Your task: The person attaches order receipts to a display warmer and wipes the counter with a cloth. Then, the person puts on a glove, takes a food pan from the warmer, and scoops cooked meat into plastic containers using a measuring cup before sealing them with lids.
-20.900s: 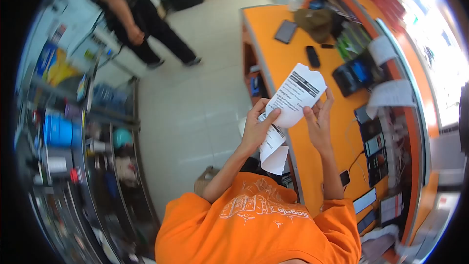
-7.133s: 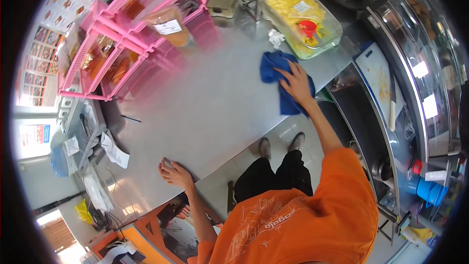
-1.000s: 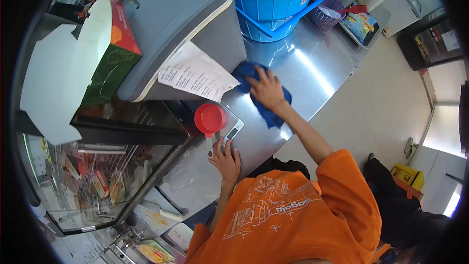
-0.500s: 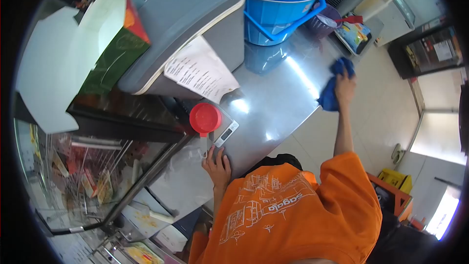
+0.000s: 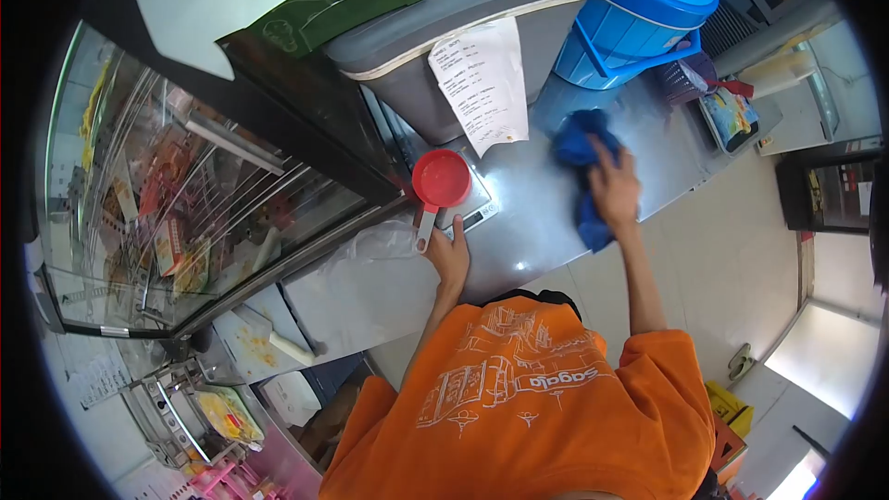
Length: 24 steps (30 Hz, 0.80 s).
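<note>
My right hand [image 5: 615,190] is closed on a bunched blue cloth [image 5: 582,143], pressed to the steel counter and slightly blurred. Part of the cloth hangs down under my wrist near the counter's front edge. My left hand [image 5: 450,257] is at the near side of a white digital kitchen scale [image 5: 479,216], thumb apart from the fingers, some of which are partly hidden. On the scale sits a red measuring cup [image 5: 442,178], its pale handle reaching down beside my left fingers. Clear plastic [image 5: 375,245] lies left of that hand.
Behind the scale stand a grey cooler box [image 5: 398,102] with a printed paper [image 5: 482,83] hanging from it and a blue lidded bucket [image 5: 593,46]. A glass display case [image 5: 185,194] borders the left. Purple basket [image 5: 685,79] and tray [image 5: 729,120] are at far right.
My right hand has drawn the blue cloth inward from the counter's far right end toward the middle. The view has turned; my left hand stays by the scale and measuring cup.
</note>
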{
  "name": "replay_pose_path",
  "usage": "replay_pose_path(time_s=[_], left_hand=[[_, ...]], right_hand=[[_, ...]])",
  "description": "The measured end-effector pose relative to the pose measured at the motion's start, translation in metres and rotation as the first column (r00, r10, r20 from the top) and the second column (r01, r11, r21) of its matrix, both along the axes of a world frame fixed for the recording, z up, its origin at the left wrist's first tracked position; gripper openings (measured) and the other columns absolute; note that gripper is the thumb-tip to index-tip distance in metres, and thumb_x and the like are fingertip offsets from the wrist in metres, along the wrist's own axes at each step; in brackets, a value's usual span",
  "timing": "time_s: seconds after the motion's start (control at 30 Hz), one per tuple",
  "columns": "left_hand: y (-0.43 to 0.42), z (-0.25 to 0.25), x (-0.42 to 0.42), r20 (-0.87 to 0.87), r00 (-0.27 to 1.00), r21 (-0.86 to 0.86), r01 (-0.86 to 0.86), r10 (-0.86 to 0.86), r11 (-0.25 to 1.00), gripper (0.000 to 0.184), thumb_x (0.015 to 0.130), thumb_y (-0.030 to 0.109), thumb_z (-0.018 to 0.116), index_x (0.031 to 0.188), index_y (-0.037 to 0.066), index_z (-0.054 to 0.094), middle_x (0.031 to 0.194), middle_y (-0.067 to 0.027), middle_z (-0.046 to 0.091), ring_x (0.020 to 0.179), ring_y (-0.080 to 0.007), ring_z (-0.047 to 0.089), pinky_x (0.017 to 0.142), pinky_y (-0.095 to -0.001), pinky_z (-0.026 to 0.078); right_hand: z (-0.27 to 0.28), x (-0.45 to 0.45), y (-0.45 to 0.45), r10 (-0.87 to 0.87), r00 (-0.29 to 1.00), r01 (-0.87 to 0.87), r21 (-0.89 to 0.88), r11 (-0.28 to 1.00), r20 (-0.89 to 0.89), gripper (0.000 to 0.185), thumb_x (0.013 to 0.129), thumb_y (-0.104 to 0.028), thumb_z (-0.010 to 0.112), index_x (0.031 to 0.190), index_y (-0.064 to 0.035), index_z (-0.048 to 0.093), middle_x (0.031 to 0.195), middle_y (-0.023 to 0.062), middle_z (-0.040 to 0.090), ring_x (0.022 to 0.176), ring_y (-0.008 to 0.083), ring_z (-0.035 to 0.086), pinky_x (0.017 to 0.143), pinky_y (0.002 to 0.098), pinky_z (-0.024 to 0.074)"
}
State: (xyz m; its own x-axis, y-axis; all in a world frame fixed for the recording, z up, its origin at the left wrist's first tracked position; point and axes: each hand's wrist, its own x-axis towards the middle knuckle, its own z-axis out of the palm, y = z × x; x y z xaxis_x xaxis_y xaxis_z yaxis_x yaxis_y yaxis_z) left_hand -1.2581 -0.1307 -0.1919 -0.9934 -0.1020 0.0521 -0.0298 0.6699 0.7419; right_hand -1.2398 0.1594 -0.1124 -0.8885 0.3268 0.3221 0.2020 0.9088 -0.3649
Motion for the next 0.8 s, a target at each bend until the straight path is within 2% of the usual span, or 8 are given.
replay_pose_path(time_s=[0.1, 0.17, 0.27, 0.5, 0.63, 0.67, 0.73, 0.8], left_hand=[[-0.003, -0.010, 0.008, -0.066, 0.998, -0.059, -0.021, 0.017, 0.998, 0.059, 0.086, 0.033, 0.061, 0.127, -0.005, 0.041, 0.122, -0.0275, 0.048, 0.115, -0.0424, 0.041, 0.099, -0.0506, 0.024], [-0.004, -0.015, 0.012, -0.113, 0.993, -0.101, -0.035, 0.024, 0.994, 0.058, 0.085, 0.032, 0.061, 0.126, -0.004, 0.043, 0.120, -0.0269, 0.049, 0.113, -0.0417, 0.043, 0.097, -0.0507, 0.026], [-0.008, -0.015, 0.012, -0.123, 0.992, -0.133, -0.055, 0.039, 0.990, 0.055, 0.083, 0.029, 0.063, 0.124, -0.005, 0.046, 0.117, -0.0260, 0.051, 0.110, -0.0406, 0.045, 0.095, -0.0505, 0.028], [-0.018, 0.005, 0.008, -0.140, 0.989, 0.054, 0.050, -0.042, 0.997, 0.048, 0.079, 0.024, 0.067, 0.118, -0.002, 0.053, 0.109, -0.0254, 0.054, 0.102, -0.0405, 0.050, 0.090, -0.0465, 0.036], [-0.024, -0.008, 0.010, -0.154, 0.986, -0.121, 0.048, -0.067, 0.992, 0.046, 0.080, 0.024, 0.067, 0.114, -0.004, 0.055, 0.108, -0.0258, 0.056, 0.101, -0.0407, 0.050, 0.088, -0.0461, 0.038], [-0.024, -0.006, 0.011, -0.162, 0.985, -0.123, 0.037, -0.057, 0.992, 0.045, 0.080, 0.024, 0.067, 0.114, -0.005, 0.055, 0.107, -0.0257, 0.056, 0.101, -0.0406, 0.050, 0.088, -0.0460, 0.038], [-0.020, -0.005, 0.012, -0.142, 0.989, -0.099, 0.039, -0.052, 0.994, 0.045, 0.081, 0.024, 0.066, 0.112, -0.006, 0.055, 0.107, -0.0253, 0.057, 0.102, -0.0403, 0.050, 0.088, -0.0462, 0.038], [-0.021, -0.006, 0.009, -0.086, 0.994, -0.052, 0.068, -0.073, 0.996, 0.045, 0.082, 0.025, 0.066, 0.112, -0.007, 0.055, 0.108, -0.0248, 0.057, 0.104, -0.0397, 0.050, 0.090, -0.0467, 0.036]], right_hand=[[-0.013, -0.048, -0.062, 0.248, 0.969, -0.247, 0.083, 0.965, -0.005, 0.041, 0.077, -0.023, 0.063, 0.118, -0.0214, 0.058, 0.117, 0.0184, 0.052, 0.098, 0.0316, 0.055, 0.073, 0.0411, 0.0534], [-0.019, -0.075, -0.096, 0.315, 0.937, -0.327, 0.066, 0.943, 0.150, 0.030, 0.077, -0.022, 0.063, 0.107, -0.0188, 0.062, 0.110, 0.0161, 0.051, 0.100, 0.0326, 0.054, 0.068, 0.0424, 0.0550], [-0.029, -0.085, -0.116, 0.317, 0.942, -0.328, 0.100, 0.939, 0.110, 0.027, 0.076, -0.024, 0.064, 0.102, -0.0181, 0.063, 0.108, 0.0158, 0.050, 0.097, 0.0345, 0.054, 0.059, 0.0403, 0.0558], [-0.049, -0.100, -0.121, 0.359, 0.866, -0.450, 0.231, 0.863, 0.348, 0.040, 0.076, -0.028, 0.063, 0.116, -0.0242, 0.063, 0.112, 0.0186, 0.052, 0.099, 0.0364, 0.055, 0.063, 0.0393, 0.0540], [-0.015, -0.086, -0.085, 0.462, 0.721, -0.597, 0.124, 0.793, 0.516, 0.033, 0.079, -0.029, 0.059, 0.112, -0.0307, 0.065, 0.122, 0.0190, 0.047, 0.096, 0.0370, 0.057, 0.072, 0.0429, 0.0519], [0.028, -0.078, -0.075, 0.440, 0.514, -0.594, -0.065, 0.802, 0.736, 0.032, 0.084, -0.024, 0.050, 0.111, -0.0248, 0.066, 0.139, 0.0214, 0.038, 0.112, 0.0421, 0.051, 0.092, 0.0458, 0.0438], [0.054, -0.064, -0.042, 0.294, 0.278, -0.570, -0.090, 0.817, 0.914, 0.031, 0.083, -0.030, 0.050, 0.109, -0.0280, 0.067, 0.141, 0.0236, 0.036, 0.122, 0.0374, 0.048, 0.098, 0.0441, 0.0409], [0.069, -0.045, 0.002, 0.325, 0.414, -0.425, -0.135, 0.895, 0.850, 0.033, 0.082, -0.031, 0.051, 0.111, -0.0288, 0.065, 0.126, 0.0204, 0.051, 0.106, 0.0344, 0.058, 0.090, 0.0411, 0.0469]])
